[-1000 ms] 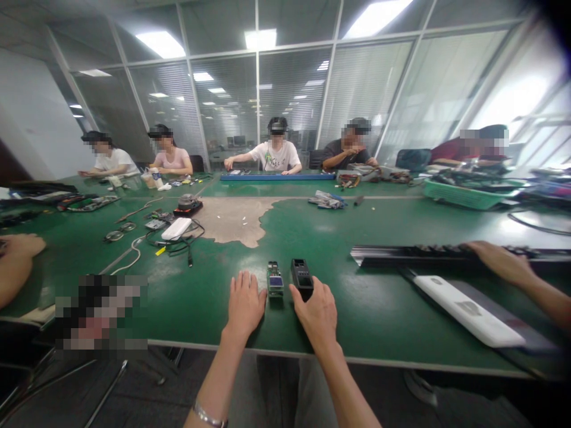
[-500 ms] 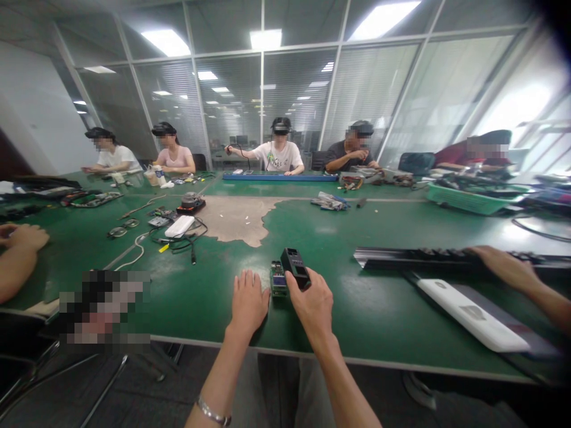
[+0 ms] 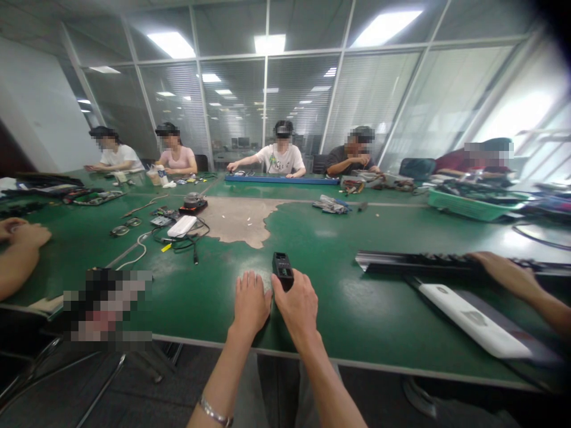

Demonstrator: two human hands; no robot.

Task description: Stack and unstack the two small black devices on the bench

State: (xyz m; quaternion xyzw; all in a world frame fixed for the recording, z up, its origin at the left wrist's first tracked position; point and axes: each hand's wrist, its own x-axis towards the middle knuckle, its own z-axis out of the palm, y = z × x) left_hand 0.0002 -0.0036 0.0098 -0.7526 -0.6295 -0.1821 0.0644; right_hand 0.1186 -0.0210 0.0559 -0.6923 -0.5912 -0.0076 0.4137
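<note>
Close to the table's front edge, my right hand [image 3: 300, 306] grips a black plastic housing [image 3: 282, 266] with openings in its upper face. The thumb lies along its left side and the fingers wrap the right. Just left of it, my left hand [image 3: 251, 302] lies palm down with its fingers stretched forward, its thumb close to my right thumb. A small dark patch shows under the left hand; I cannot tell what it is. The small green circuit board seen earlier is hidden, and whether it sits under or inside the housing is unclear.
On the green table [image 3: 214, 297], a white power bank [image 3: 182, 226] and cables lie to the left. At right, another person's hand [image 3: 506, 270] rests on a long black rail [image 3: 401, 261] beside a long white device [image 3: 473, 321]. Several people sit around; a green basket [image 3: 477, 205] stands far right.
My right hand has brought the black housing left, over where the circuit board lay, and the board no longer shows. My left hand has hardly moved. The person opposite has lowered a raised arm.
</note>
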